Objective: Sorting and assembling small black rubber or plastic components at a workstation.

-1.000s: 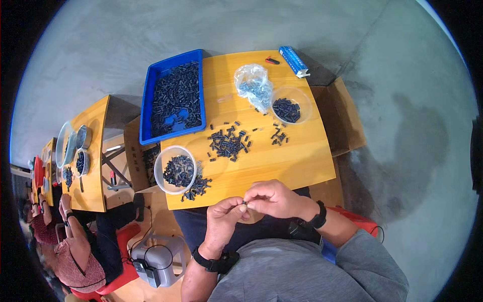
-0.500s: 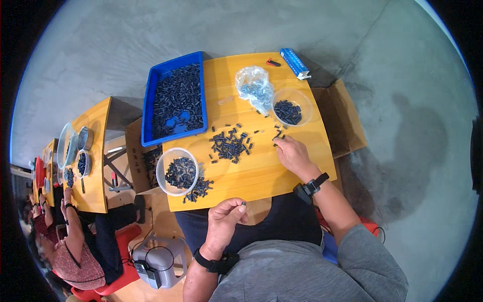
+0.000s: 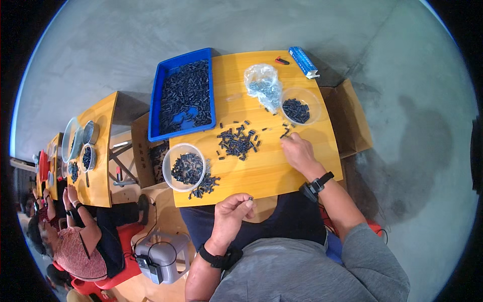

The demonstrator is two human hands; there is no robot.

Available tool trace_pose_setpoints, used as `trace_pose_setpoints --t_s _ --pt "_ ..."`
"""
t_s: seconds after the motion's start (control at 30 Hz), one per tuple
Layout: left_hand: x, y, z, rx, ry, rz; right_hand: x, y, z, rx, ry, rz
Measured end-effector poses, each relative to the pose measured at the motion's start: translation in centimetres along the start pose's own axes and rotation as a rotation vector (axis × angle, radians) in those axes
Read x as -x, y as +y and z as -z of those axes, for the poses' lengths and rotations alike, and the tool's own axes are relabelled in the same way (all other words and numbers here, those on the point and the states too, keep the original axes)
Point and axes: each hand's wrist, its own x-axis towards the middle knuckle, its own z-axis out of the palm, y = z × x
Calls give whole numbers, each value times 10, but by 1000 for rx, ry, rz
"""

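Observation:
In front of my body, at the table's near edge, my left hand [image 3: 232, 217] is closed, pinching a small dark piece [image 3: 250, 199] between thumb and forefinger. My right hand [image 3: 300, 155] rests low over the right side of the table with its fingers drawn together. A short black part [image 3: 285, 133] lies right at those fingertips; whether they grip it is too small to tell. To the left of that hand is a loose pile of short black parts [image 3: 238, 143]. Beyond it stands a clear round tub [image 3: 315, 115] partly filled with similar black parts.
A blue tray [image 3: 213, 100] of black parts sits at the far left, with a second clear tub [image 3: 167, 177] nearer me. A plastic bag [image 3: 256, 73], a red-and-black tool [image 3: 282, 61] and a blue box [image 3: 303, 61] lie farther back. Cardboard boxes [image 3: 355, 118] flank the table. Co-workers sit left.
The whole view has shifted slightly, so the table appears a little farther right and up. Both hands keep nearly the same places over the table, with fingers still closed.

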Motion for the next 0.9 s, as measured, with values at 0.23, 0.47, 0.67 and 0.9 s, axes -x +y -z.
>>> trace_pose_setpoints --t_s 0.23,0.47,0.67,0.9 --pt "0 3 -2 10 33 -19 2 -6 -7 -331 201 -9" --pt "1 18 -11 22 17 -127 12 -53 25 -1103 -116 -512" --pt "4 22 -14 -4 -1 -171 15 -105 70 -1388 -167 -353" --pt "12 20 -15 -1 14 -194 32 -137 95 -1454 -199 -223"
